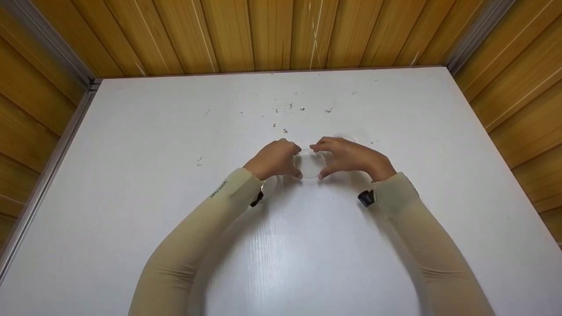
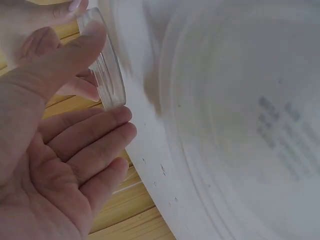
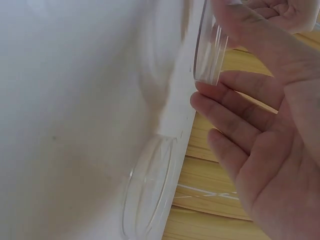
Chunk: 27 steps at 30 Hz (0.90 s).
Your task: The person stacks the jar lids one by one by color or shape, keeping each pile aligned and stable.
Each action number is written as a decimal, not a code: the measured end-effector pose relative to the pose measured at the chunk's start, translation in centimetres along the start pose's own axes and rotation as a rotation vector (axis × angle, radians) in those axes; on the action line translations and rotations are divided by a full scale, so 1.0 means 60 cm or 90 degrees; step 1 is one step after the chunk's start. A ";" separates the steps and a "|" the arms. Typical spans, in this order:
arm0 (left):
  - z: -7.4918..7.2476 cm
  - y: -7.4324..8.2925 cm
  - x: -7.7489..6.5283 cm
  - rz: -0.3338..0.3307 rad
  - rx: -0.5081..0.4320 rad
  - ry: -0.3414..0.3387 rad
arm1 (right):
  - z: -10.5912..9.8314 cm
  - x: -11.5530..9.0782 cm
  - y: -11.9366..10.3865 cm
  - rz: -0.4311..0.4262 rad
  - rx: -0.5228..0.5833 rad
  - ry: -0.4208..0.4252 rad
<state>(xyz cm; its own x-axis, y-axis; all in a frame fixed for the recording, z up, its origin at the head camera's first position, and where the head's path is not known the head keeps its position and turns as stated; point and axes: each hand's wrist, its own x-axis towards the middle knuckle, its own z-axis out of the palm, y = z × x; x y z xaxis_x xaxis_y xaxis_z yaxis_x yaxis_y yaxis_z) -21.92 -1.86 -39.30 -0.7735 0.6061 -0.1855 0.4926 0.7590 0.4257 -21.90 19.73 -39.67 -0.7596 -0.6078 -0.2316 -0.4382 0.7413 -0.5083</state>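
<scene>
A clear round dish (image 1: 311, 165) is hovering above the white table (image 1: 316, 254) — the left hand (image 1: 275, 159) is pinching its left edge, the right hand (image 1: 353, 156) is pinching its right. A second dish (image 1: 269, 188) is lying near the left hand — a third dish (image 3: 146, 192) is resting near the right.

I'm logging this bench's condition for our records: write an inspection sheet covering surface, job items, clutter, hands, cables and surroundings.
Surface: white tabletop, scattered dark specks; debris or marks, cannot tell.
Job items: held clear dish; printed clear dish by the left wrist, text blurred; third clear dish near the right hand.
Clutter: nothing seen.
Hands: left hand and right hand pinch opposite sides of the held clear dish.
Cables: nothing seen.
Surroundings: wood-look panels.
</scene>
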 end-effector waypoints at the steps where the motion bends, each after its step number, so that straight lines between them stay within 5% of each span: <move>1: 0.001 0.001 -0.002 0.003 0.006 -0.004 | 0.002 -0.001 -0.001 -0.005 -0.003 0.000; 14: 0.012 0.001 -0.017 0.020 0.018 -0.019 | 0.031 -0.004 -0.009 -0.063 -0.073 0.021; 27: 0.018 0.000 -0.022 0.025 0.025 -0.014 | 0.041 -0.007 -0.012 -0.069 -0.053 0.029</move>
<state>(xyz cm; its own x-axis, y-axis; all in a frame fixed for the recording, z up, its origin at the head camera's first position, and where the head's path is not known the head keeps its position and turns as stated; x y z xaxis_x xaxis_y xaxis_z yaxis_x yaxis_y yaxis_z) -20.49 -2.40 -40.01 -0.7446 0.6402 -0.1891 0.5378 0.7431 0.3982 -20.09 18.74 -41.28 -0.7251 -0.6741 -0.1405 -0.5566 0.6939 -0.4569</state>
